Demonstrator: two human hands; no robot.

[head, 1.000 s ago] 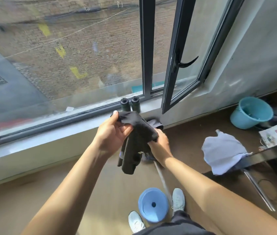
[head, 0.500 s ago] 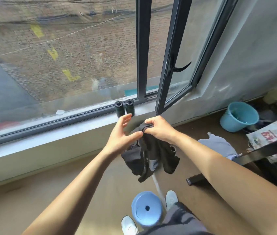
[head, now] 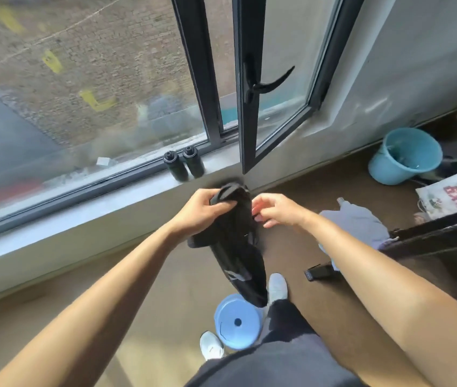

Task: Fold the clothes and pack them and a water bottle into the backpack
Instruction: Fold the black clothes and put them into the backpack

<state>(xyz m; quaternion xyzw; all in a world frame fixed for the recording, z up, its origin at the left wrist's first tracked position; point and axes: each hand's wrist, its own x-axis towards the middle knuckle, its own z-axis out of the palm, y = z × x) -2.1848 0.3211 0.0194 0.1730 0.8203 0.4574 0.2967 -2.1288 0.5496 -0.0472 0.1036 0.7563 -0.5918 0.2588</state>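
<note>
The left hand [head: 200,211] is closed around the bunched top of a black garment [head: 235,248], with the fingers wrapped over the fabric and the thumb side toward the window. The rest of the cloth hangs down in a long, narrow drape toward the floor [head: 182,277]. The right hand [head: 279,211] sits just beside the garment's right edge with its fingers loosely curled. Their tips are at the fabric, but blur hides whether they pinch it or only touch it. Below the hanging end are a round blue plastic stool [head: 237,322] and the person's two white shoes [head: 277,286], one on either side of the stool. Beyond the hands, a pair of black bottles [head: 176,166] stands upright and side by side on the pale windowsill [head: 115,195], near the lower corner of an inward-opened window sash [head: 252,152]. To the right, a pale blue-grey cloth [head: 358,222] lies crumpled on the floor. Farther right are a blue bucket [head: 400,166] by the wall and a printed white bag [head: 453,194].
</note>
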